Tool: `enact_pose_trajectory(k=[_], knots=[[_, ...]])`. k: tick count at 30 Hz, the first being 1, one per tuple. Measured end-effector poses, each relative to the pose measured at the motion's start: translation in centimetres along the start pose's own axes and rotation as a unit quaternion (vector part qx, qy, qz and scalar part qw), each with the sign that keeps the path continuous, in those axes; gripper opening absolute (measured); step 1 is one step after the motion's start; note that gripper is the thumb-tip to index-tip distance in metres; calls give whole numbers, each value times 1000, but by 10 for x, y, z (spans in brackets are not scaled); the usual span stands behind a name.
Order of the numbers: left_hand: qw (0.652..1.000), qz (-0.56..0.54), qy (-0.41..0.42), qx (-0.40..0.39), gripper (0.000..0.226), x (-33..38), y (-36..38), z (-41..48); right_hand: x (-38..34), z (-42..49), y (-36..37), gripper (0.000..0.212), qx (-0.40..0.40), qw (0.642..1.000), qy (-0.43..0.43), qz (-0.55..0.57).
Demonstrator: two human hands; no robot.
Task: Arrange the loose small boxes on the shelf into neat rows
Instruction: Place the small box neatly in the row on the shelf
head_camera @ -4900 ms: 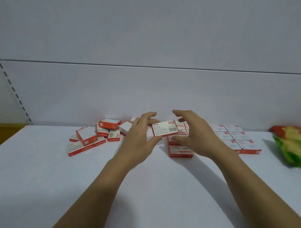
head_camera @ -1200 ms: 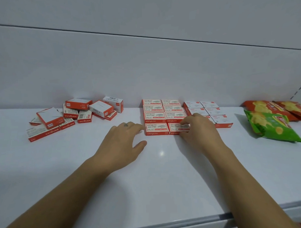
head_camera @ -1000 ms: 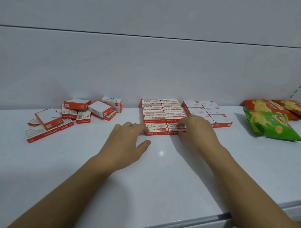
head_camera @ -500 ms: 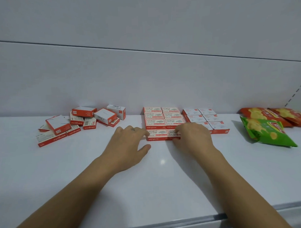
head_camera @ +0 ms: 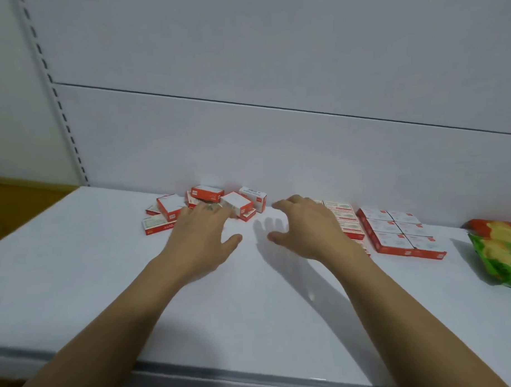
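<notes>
The loose boxes (head_camera: 205,192) lie in a heap at the far left of the shelf (head_camera: 100,274), against the back wall. The left hand (head_camera: 204,241) reaches to the heap with fingers spread and flat; its blurred tips lie over the near boxes. The right hand (head_camera: 307,226) hovers just right of it, loosely spread and holding nothing, partly covering the rows (head_camera: 346,219). A second block (head_camera: 394,232) sits further right, near a bag (head_camera: 502,251).

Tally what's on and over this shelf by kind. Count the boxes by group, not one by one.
Heap of loose boxes: 1
Neat blocks of boxes: 2, the middle block and the right block
Snack bags: 2, the green bag and the red bag
Hands: 2, the left hand and the right hand
Total: 7
</notes>
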State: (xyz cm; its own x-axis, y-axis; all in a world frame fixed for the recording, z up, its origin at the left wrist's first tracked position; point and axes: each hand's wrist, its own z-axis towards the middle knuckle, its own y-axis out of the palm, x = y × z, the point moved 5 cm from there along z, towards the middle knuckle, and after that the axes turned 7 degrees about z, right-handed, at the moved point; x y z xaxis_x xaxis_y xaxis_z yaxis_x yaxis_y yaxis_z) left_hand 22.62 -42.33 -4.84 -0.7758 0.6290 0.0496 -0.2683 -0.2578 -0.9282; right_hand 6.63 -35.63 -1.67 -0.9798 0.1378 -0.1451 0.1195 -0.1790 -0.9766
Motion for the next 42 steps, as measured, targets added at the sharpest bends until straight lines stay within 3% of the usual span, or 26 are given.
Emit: enact_pose_trajectory(k=[8, 12, 17, 27, 35, 42], knots=[[983, 50, -176, 26, 44, -88, 3, -32, -79, 33, 32, 56, -4, 995, -93, 39], [964, 52, -258, 23, 53, -113, 11, -44, -103, 36, 46, 49, 15, 991, -112, 76], [967, 67, -245, -28, 54, -112, 23, -43, -106, 26, 57, 51, 40, 984, -130, 115], [965, 35, -259, -13, 26, -112, 21, -42, -100, 10, 63, 53, 4, 979, -133, 152], [956, -135, -247, 85, 25, -92, -9, -55, -96, 11, 62, 60, 6, 976, -120, 181], [960, -171, -178, 128, 36, -67, -24, -53, -75, 27, 36, 68, 44, 967, -102, 229]])
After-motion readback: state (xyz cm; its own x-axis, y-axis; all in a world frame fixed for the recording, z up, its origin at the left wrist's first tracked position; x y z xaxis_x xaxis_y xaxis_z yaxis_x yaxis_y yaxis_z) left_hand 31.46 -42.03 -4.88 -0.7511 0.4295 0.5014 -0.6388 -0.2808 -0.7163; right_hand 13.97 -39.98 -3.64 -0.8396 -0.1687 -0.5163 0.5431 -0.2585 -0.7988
